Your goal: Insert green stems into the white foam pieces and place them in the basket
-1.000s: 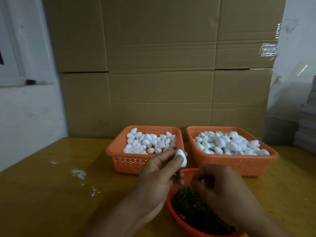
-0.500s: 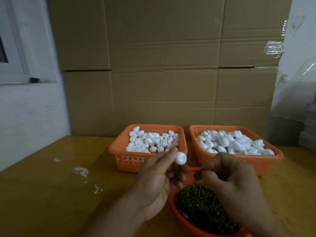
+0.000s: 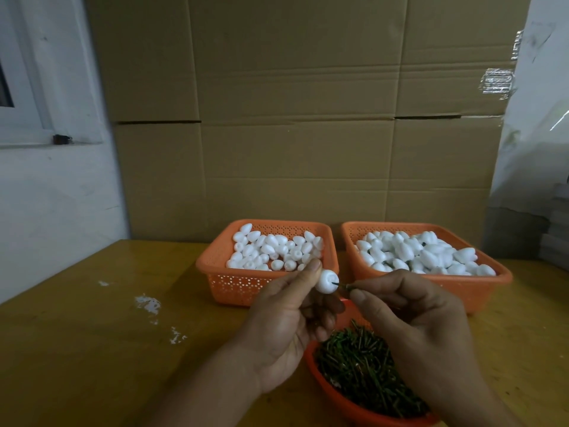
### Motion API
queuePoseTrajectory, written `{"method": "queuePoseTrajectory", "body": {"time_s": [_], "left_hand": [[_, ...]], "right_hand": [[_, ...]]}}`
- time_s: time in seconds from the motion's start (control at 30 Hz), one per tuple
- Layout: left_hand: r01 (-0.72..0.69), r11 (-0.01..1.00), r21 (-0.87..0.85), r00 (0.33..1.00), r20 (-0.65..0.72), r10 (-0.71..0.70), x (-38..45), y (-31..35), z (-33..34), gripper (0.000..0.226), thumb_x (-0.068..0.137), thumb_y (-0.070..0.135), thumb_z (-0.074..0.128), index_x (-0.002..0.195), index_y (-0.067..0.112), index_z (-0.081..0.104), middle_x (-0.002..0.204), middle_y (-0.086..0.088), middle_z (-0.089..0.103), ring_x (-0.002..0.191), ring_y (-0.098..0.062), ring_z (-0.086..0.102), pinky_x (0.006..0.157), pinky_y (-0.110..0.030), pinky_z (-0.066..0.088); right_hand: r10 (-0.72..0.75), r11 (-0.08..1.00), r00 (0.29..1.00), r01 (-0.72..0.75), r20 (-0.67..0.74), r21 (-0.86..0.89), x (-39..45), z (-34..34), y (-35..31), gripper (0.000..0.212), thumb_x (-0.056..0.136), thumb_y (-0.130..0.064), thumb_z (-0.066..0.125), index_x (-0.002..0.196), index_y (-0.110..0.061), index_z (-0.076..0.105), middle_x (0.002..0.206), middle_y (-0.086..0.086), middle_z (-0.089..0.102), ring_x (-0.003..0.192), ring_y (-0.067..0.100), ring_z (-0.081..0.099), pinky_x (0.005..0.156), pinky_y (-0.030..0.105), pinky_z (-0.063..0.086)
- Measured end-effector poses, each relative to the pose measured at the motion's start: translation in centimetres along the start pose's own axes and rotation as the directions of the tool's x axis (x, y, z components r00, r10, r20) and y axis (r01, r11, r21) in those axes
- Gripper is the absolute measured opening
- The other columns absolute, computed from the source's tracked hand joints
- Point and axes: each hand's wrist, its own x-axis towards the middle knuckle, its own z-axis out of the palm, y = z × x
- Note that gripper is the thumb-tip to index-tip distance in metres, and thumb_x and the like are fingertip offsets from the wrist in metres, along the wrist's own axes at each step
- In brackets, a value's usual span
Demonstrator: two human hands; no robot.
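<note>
My left hand (image 3: 286, 325) pinches a white foam piece (image 3: 326, 282) between thumb and fingers, just in front of the left basket. My right hand (image 3: 409, 315) pinches a thin green stem (image 3: 342, 285) whose tip touches the foam piece's hole. Below both hands sits an orange bowl (image 3: 348, 405) full of green stems (image 3: 366, 371). Two orange baskets stand behind: the left basket (image 3: 215, 272) and the right basket (image 3: 498, 282), each holding several white foam pieces.
A yellow wooden table (image 3: 77, 349) carries everything, with white foam crumbs (image 3: 147, 303) to the left. Large cardboard boxes (image 3: 292, 118) form a wall behind the baskets. A white wall and window frame stand at the left, plastic-wrapped stacks at the right.
My right hand lifted a stem out of the bowl and brought it up to the foam piece. My left hand turned the foam piece so its hole faces the stem.
</note>
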Motion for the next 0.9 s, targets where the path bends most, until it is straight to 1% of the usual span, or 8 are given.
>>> {"method": "queuePoseTrajectory", "body": {"time_s": [0.1,0.2,0.33,0.4,0.5,0.67,0.8,0.9], "left_hand": [[-0.011,1.000,0.015,1.000,0.000,0.011,-0.04,0.03,0.03,0.034,0.083,0.045,0.062,0.087,0.012,0.069,0.070,-0.008,0.065,0.054,-0.012,0.055,0.046,-0.020,0.041],[-0.027,0.999,0.027,1.000,-0.002,0.027,-0.03,0.02,0.11,0.035,0.083,0.044,0.062,0.091,0.010,0.066,0.069,-0.008,0.064,0.053,-0.012,0.055,0.046,-0.020,0.041],[-0.065,0.997,0.045,0.998,0.002,0.065,-0.02,-0.13,0.16,0.034,0.086,0.041,0.062,0.091,0.009,0.067,0.069,-0.009,0.063,0.054,-0.013,0.054,0.046,-0.021,0.041],[-0.088,0.995,0.049,0.996,0.007,0.087,-0.07,-0.20,0.17,0.033,0.085,0.041,0.064,0.090,0.008,0.067,0.069,-0.009,0.063,0.054,-0.014,0.054,0.046,-0.021,0.041],[-0.130,0.990,0.056,0.991,0.017,0.129,-0.14,-0.36,0.15,0.030,0.080,0.040,0.069,0.086,0.012,0.071,0.071,-0.011,0.064,0.055,-0.015,0.055,0.046,-0.022,0.042],[-0.201,0.975,0.091,0.979,0.036,0.199,-0.16,-0.73,0.27,0.020,0.078,0.037,0.076,0.083,0.018,0.072,0.073,-0.007,0.066,0.060,-0.015,0.056,0.049,-0.024,0.043],[-0.255,0.959,0.120,0.967,0.034,0.253,-0.11,-0.75,0.28,0.024,0.074,0.039,0.083,0.083,0.019,0.072,0.072,-0.008,0.067,0.058,-0.015,0.056,0.049,-0.025,0.045],[-0.294,0.948,0.122,0.956,0.031,0.293,-0.07,-0.80,0.26,0.025,0.071,0.037,0.082,0.083,0.016,0.074,0.072,-0.009,0.065,0.056,-0.015,0.055,0.048,-0.025,0.044]], "right_hand": [[0.004,0.999,1.000,-0.004,-0.003,-0.032,-0.07,-0.10,-0.01,0.005,0.073,-0.015,0.073,0.075,-0.019,0.077,0.076,0.000,0.077,0.070,0.012,0.074,0.062,0.016,0.056],[-0.005,0.997,1.000,0.004,-0.002,-0.079,-0.18,-0.06,-0.17,0.009,0.074,-0.018,0.073,0.080,-0.023,0.077,0.076,-0.003,0.077,0.070,0.012,0.074,0.063,0.018,0.058],[-0.056,0.978,0.998,0.050,-0.023,-0.202,-0.39,-0.01,-0.19,0.004,0.075,-0.023,0.073,0.077,-0.026,0.077,0.072,-0.008,0.075,0.064,0.018,0.072,0.059,0.036,0.058],[-0.072,0.968,0.997,0.062,-0.032,-0.244,-0.48,0.00,-0.19,0.004,0.076,-0.025,0.073,0.078,-0.027,0.077,0.071,-0.009,0.074,0.062,0.020,0.070,0.058,0.039,0.056],[-0.111,0.944,0.994,0.101,-0.014,-0.315,-0.59,0.00,-0.29,0.005,0.077,-0.024,0.074,0.077,-0.030,0.076,0.069,-0.012,0.073,0.057,0.016,0.067,0.054,0.037,0.053],[-0.108,0.918,0.994,0.097,-0.008,-0.385,-0.71,-0.11,-0.30,0.008,0.076,-0.017,0.076,0.079,-0.025,0.077,0.067,-0.012,0.073,0.052,0.013,0.064,0.049,0.035,0.052],[-0.097,0.897,0.995,0.093,0.013,-0.433,-0.60,-0.21,-0.61,0.006,0.076,-0.023,0.074,0.077,-0.030,0.076,0.064,-0.014,0.070,0.048,0.015,0.059,0.045,0.034,0.049],[-0.090,0.890,0.996,0.077,-0.008,-0.450,-0.62,-0.18,-0.59,0.010,0.076,-0.020,0.077,0.074,-0.030,0.075,0.063,-0.013,0.069,0.046,0.015,0.058,0.046,0.035,0.048]]}}
